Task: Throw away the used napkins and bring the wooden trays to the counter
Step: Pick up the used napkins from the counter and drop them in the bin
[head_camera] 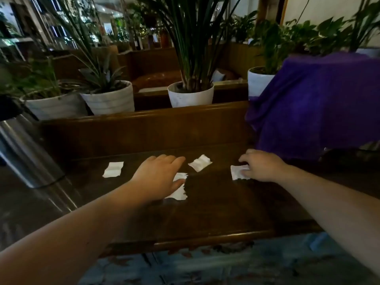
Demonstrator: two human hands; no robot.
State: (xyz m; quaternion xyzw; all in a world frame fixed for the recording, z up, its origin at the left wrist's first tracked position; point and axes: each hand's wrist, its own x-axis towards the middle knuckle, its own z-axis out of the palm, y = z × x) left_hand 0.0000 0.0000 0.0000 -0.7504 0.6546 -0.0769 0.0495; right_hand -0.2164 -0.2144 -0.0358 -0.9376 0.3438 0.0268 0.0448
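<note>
Both hands are reaching out over a dark wooden table (205,208) scattered with white napkins. The left hand (160,177) is lying flat with fingers spread, pressing on a crumpled napkin (178,192) near the table's middle; most of that napkin is hidden beneath the palm, so its shape is hard to read. The right hand (261,165) is curling its fingertips onto another napkin (236,171), pinching its edge against the tabletop.

Two more napkins are lying untouched: a folded one (113,169) to the left of the left hand, its long side running roughly toward the table's far edge, and a small one (199,163) between the two hands, turned diagonally.

Behind the table a wooden bench back (144,128) is rising, topped by a row of white plant pots (191,95) with tall green leaves. A purple cloth (314,103) is draping over something at the table's far right corner, covering whatever is beneath. A shiny metal cylinder (22,149) is leaning in beside the table's left edge, cut off by the frame. Blue patterned fabric (205,266), blurred, is filling the space below the table's near edge.
</note>
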